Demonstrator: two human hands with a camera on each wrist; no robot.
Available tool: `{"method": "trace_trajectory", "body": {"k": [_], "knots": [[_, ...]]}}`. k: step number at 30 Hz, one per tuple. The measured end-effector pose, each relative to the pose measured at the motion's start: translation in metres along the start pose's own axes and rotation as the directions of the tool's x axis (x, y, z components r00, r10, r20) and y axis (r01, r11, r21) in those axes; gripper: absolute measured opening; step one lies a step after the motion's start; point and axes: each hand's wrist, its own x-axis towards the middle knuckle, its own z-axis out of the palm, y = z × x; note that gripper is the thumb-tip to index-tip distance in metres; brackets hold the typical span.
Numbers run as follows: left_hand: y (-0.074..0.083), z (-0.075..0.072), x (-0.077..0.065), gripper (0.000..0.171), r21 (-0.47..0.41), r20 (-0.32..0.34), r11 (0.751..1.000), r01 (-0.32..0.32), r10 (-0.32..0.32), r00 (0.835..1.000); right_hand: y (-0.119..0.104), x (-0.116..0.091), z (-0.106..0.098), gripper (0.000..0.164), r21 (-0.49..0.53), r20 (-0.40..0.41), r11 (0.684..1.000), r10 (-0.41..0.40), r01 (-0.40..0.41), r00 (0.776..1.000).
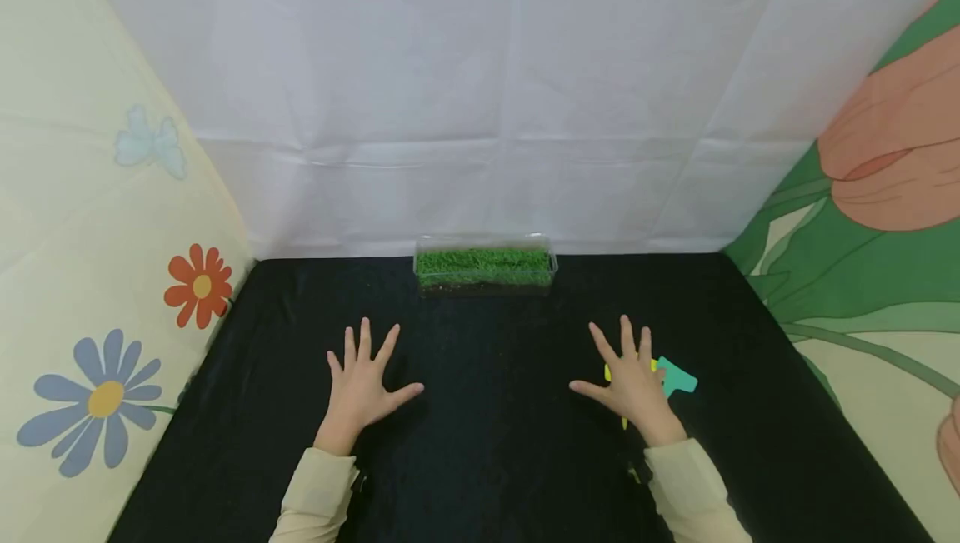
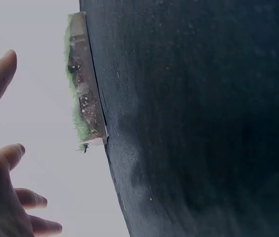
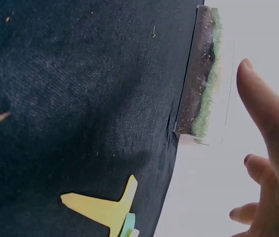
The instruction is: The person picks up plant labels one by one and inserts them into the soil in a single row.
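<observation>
My left hand [image 1: 362, 393] hovers over the left part of the black cloth with fingers spread, holding nothing. On the other side my right hand [image 1: 633, 385] is spread in the same way, also holding nothing. Beneath and beside it lie a yellow T-shaped piece [image 3: 100, 207] like a plant label and a teal one [image 1: 677, 376], partly hidden by the hand in the head view. A clear rectangular box [image 1: 556, 270] stands at the back, beyond both hands. Dense green grass [image 1: 483, 264] grows in it over dark soil [image 3: 198, 81].
Black cloth [image 1: 480, 443] covers the table, with small crumbs on it. A white sheet [image 1: 412, 93] hangs behind. Flower-printed cloths stand at the left [image 1: 75, 276] and right [image 1: 885, 301] sides.
</observation>
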Motion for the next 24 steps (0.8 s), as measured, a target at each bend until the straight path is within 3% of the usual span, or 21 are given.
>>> {"method": "trace_trajectory", "body": {"k": [6, 12, 17, 20, 24], "knots": [[-0.002, 0.002, 0.004, 0.076, -0.082, -0.01, 0.996, 0.017, -0.018, 1.0, 0.002, 0.002, 0.0, 0.091, 0.037, -0.013, 0.999, -0.011, 0.012, 1.0], [-0.005, 0.005, 0.008, 0.055, -0.247, -0.106, 0.968, 0.042, -0.07, 0.992, 0.004, 0.009, 0.004, 0.069, 0.151, -0.08, 0.987, -0.044, 0.055, 0.996], [-0.004, 0.007, 0.011, 0.041, -0.442, -0.145, 0.893, 0.087, -0.167, 0.975, 0.005, 0.017, 0.01, 0.047, 0.296, -0.121, 0.955, 0.003, 0.033, 0.993], [-0.003, 0.011, 0.014, 0.032, -0.531, -0.182, 0.843, 0.085, -0.211, 0.96, 0.006, 0.02, 0.012, 0.042, 0.367, -0.116, 0.93, 0.055, -0.008, 0.992], [-0.004, 0.017, 0.017, 0.018, -0.625, -0.221, 0.776, 0.079, -0.273, 0.936, 0.006, 0.021, 0.015, 0.038, 0.477, -0.079, 0.876, 0.13, -0.077, 0.988]]}}
